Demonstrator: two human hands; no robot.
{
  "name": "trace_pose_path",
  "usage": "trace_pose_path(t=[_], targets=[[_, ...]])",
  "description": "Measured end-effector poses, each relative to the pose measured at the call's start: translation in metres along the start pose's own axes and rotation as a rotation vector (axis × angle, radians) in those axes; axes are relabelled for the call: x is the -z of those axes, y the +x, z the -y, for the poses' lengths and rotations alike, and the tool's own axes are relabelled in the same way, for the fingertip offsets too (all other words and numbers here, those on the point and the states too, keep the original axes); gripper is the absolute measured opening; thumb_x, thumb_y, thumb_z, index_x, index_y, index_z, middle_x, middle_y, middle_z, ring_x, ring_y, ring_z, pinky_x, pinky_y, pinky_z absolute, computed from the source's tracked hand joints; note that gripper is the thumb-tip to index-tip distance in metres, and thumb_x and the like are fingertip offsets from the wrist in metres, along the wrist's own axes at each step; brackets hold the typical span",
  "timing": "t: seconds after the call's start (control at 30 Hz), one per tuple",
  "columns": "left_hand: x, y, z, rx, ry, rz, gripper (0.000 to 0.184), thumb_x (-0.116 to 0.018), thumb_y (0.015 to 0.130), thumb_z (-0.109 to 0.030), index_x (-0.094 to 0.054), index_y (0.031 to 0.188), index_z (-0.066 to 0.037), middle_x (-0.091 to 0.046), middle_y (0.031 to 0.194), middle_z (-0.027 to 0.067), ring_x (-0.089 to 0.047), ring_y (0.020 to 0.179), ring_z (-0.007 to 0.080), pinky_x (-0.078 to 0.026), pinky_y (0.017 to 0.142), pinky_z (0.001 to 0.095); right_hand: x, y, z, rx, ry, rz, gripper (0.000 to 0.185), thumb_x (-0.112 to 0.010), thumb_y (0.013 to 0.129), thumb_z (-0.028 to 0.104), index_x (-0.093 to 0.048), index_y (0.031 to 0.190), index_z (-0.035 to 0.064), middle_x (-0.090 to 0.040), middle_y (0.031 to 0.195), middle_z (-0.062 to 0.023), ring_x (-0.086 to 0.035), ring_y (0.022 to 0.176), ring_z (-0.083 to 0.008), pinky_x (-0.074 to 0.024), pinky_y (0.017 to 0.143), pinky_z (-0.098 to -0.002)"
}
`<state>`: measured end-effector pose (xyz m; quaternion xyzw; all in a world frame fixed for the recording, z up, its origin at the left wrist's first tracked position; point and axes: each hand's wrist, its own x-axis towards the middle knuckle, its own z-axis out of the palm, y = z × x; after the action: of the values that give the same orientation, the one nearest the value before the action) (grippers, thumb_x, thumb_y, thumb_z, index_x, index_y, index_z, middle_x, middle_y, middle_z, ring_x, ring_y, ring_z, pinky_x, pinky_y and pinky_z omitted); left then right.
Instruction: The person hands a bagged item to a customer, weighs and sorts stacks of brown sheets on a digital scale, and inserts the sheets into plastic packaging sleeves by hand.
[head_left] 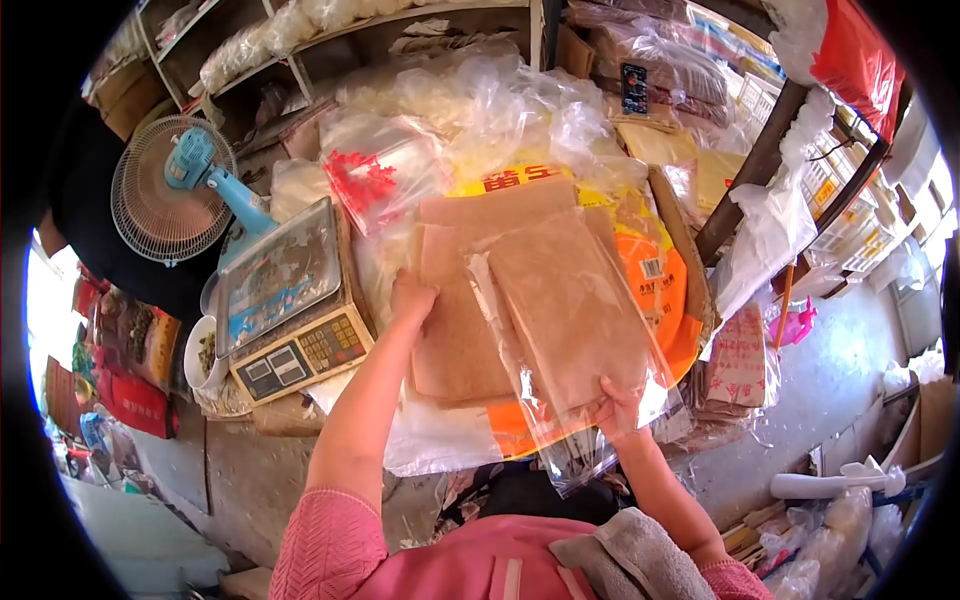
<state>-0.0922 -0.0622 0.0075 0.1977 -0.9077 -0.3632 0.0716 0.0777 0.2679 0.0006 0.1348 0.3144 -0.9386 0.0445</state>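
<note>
A stack of thin brown sheets [455,340] lies on the work surface in front of me. My left hand [412,298] is at its left edge, thumb over the top sheet and fingers curled, partly hidden. Overlapping the stack on the right is a clear plastic bag [575,450] with more brown sheets [570,300] inside; its lower end sticks out past them toward me. My right hand [618,408] grips the bag near its lower right corner, thumb on top. Under everything spreads a yellow, orange and white printed plastic sack [650,280].
On the left stand a digital scale [300,355], a white bowl [205,355] and a blue fan [195,165]. Clear plastic bags [500,100] are heaped at the back. A cardboard edge [690,250] and a dark post [750,175] border the right side.
</note>
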Motion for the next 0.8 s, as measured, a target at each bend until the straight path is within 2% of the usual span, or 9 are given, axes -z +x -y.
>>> trace_pose_path(t=[0.1, 0.2, 0.33, 0.43, 0.53, 0.57, 0.63, 0.7, 0.8], targets=[[0.018, -0.008, -0.021, 0.088, -0.184, -0.011, 0.044, -0.073, 0.067, -0.016, -0.054, 0.100, 0.005, -0.064, 0.087, 0.0201, -0.063, 0.072, 0.0325, -0.052, 0.064, 0.0387, -0.003, -0.006, 0.005, -0.070, 0.015, -0.024, 0.051, -0.053, 0.080, -0.003, -0.041, 0.127, 0.0125, -0.052, 0.117, -0.0087, -0.055, 0.104, -0.0287, -0.0548, 0.072, -0.0434], [0.034, -0.004, -0.025, 0.229, -0.443, 0.277, 0.030, -0.071, 0.068, -0.011, -0.059, 0.090, 0.007, -0.064, 0.078, 0.0164, -0.063, 0.067, 0.0239, -0.050, 0.059, 0.0348, -0.004, -0.008, 0.008, -0.067, -0.003, 0.093, 0.048, -0.053, 0.081, -0.002, -0.042, 0.126, 0.0122, -0.053, 0.116, -0.0084, -0.055, 0.105, -0.0271, -0.0527, 0.079, -0.0419], [0.016, -0.009, -0.019, -0.133, -0.407, 0.265, 0.015, -0.066, 0.067, -0.005, -0.062, 0.077, 0.006, -0.060, 0.066, 0.0087, -0.056, 0.055, 0.0169, -0.045, 0.051, 0.0315, -0.007, -0.001, 0.002, 0.043, -0.102, 0.149, 0.040, -0.053, 0.085, 0.008, -0.043, 0.124, 0.0078, -0.053, 0.117, -0.0139, -0.051, 0.112, -0.0272, -0.0461, 0.091, -0.0411], [0.054, -0.015, -0.051, -0.360, -0.264, 0.259, 0.009, -0.064, 0.066, -0.003, -0.060, 0.071, 0.004, -0.055, 0.059, 0.0049, -0.052, 0.051, 0.0141, -0.042, 0.046, 0.0294, 0.016, 0.002, 0.033, 0.496, -1.019, 0.424, 0.040, -0.053, 0.087, 0.012, -0.043, 0.125, 0.0052, -0.053, 0.119, -0.0150, -0.052, 0.109, -0.0269, -0.0457, 0.089, -0.0395], [0.113, -0.019, -0.085, -0.323, -0.343, 0.226, 0.006, -0.062, 0.065, -0.003, -0.058, 0.066, 0.001, -0.052, 0.056, 0.0029, -0.049, 0.048, 0.0132, -0.040, 0.044, 0.0290, -0.037, 0.000, 0.061, 0.209, -0.493, 0.210, 0.036, -0.049, 0.087, 0.008, -0.046, 0.122, 0.0007, -0.058, 0.114, -0.0122, -0.060, 0.097, -0.0242, -0.0495, 0.079, -0.0311], [0.141, -0.025, -0.103, -0.360, -0.280, 0.218, 0.006, -0.061, 0.065, -0.003, -0.057, 0.064, 0.001, -0.050, 0.055, 0.0022, -0.048, 0.048, 0.0128, -0.039, 0.044, 0.0288, -0.067, -0.006, 0.075, 0.499, -1.159, 0.142, 0.033, -0.045, 0.090, 0.010, -0.046, 0.122, 0.0003, -0.057, 0.116, -0.0122, -0.060, 0.096, -0.0232, -0.0498, 0.077, -0.0295], [0.187, -0.037, -0.136, -0.449, -0.243, 0.107, 0.007, -0.061, 0.066, -0.003, -0.057, 0.066, 0.002, -0.049, 0.057, 0.0018, -0.047, 0.050, 0.0114, -0.038, 0.045, 0.0287, -0.038, 0.033, 0.057, 0.601, -1.146, 0.347, 0.042, -0.050, 0.089, 0.018, -0.042, 0.128, 0.0064, -0.056, 0.108, -0.0082, -0.057, 0.090, -0.0197, -0.0490, 0.076, -0.0286], [0.225, -0.039, -0.154, -0.594, -0.139, 0.028, 0.012, -0.061, 0.067, -0.004, -0.058, 0.074, 0.004, -0.053, 0.060, 0.0036, -0.048, 0.054, 0.0107, -0.040, 0.048, 0.0283, -0.093, 0.030, 0.061, 1.270, -1.889, 0.334, 0.047, -0.053, 0.082, 0.015, -0.045, 0.128, 0.0081, -0.057, 0.108, -0.0132, -0.057, 0.097, -0.0269, -0.0493, 0.078, -0.0361], [0.259, -0.078, -0.200, -0.706, -0.006, -0.124, 0.018, -0.061, 0.068, -0.006, -0.059, 0.083, 0.006, -0.055, 0.063, 0.0053, -0.050, 0.057, 0.0108, -0.042, 0.052, 0.0281, -0.085, 0.037, 0.010, 1.015, -2.002, 0.415, 0.043, -0.054, 0.076, 0.015, -0.053, 0.119, 0.0079, -0.057, 0.111, -0.0152, -0.046, 0.115, -0.0362, -0.0462, 0.086, -0.0427]])
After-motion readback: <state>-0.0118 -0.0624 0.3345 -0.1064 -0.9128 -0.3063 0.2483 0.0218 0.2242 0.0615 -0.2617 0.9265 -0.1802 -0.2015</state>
